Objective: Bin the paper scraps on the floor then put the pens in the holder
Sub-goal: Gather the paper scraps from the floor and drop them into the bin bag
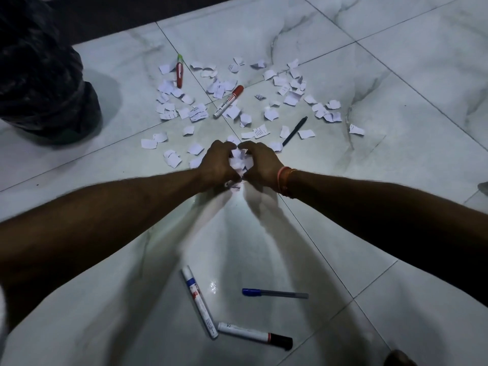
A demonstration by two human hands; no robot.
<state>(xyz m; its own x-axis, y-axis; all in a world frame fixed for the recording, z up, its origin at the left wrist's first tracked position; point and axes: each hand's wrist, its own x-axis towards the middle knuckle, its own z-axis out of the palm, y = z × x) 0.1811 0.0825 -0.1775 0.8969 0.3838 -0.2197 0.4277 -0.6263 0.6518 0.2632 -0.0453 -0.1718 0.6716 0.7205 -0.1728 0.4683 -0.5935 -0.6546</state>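
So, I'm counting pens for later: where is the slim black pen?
In the head view, the slim black pen lies on the pale floor tiles right of centre, just beyond the right hand, among torn white paper scraps.

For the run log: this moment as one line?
phase: gathering | left hand: grips scrap bundle | right hand: grips same bundle | loose scraps: many on floor | pens: untouched on floor | bin bag: upper left
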